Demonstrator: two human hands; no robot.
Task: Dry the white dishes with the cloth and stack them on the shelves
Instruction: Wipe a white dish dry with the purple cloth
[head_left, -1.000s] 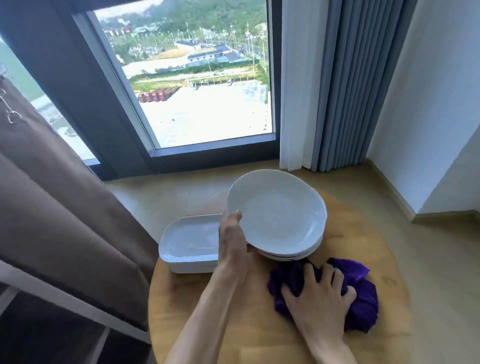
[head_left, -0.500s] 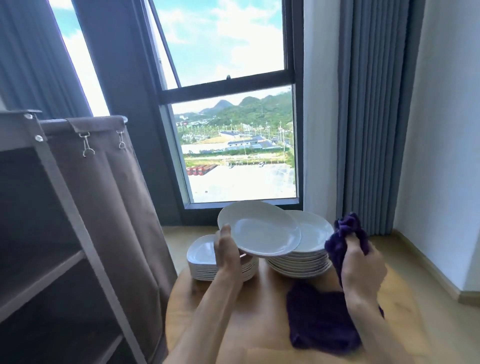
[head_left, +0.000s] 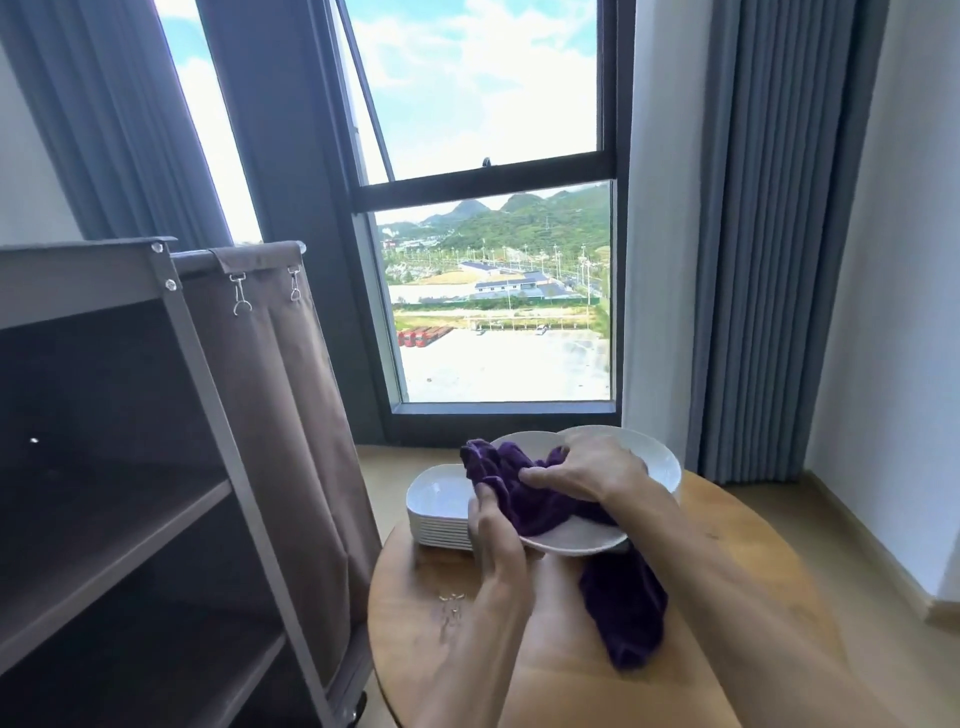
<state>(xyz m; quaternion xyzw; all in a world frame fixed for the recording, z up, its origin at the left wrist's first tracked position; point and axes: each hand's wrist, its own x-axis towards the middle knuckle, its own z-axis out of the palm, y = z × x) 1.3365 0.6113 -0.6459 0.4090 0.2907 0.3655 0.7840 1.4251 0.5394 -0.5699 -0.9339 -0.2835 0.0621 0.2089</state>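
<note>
Evidently, a round white ceramic plate (head_left: 582, 538) was held above the round wooden table (head_left: 727, 597), pinched at its near rim by the left hand (head_left: 493, 540) while the right hand's (head_left: 587, 470) curled fingers pressed a soft purple cloth (head_left: 524, 499) into it; stiff, slippery and breakable, it was judged best gripped by the rim.

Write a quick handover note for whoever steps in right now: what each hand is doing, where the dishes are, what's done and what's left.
Left hand holds the round plate by its near rim, above the table.
Right hand presses the purple cloth into it, one end hanging over the edge.
Stack of square dishes sits on the table, left.
Shelves hold no dishes.
Left: dry this plate, shelve it, then the rest.
</note>
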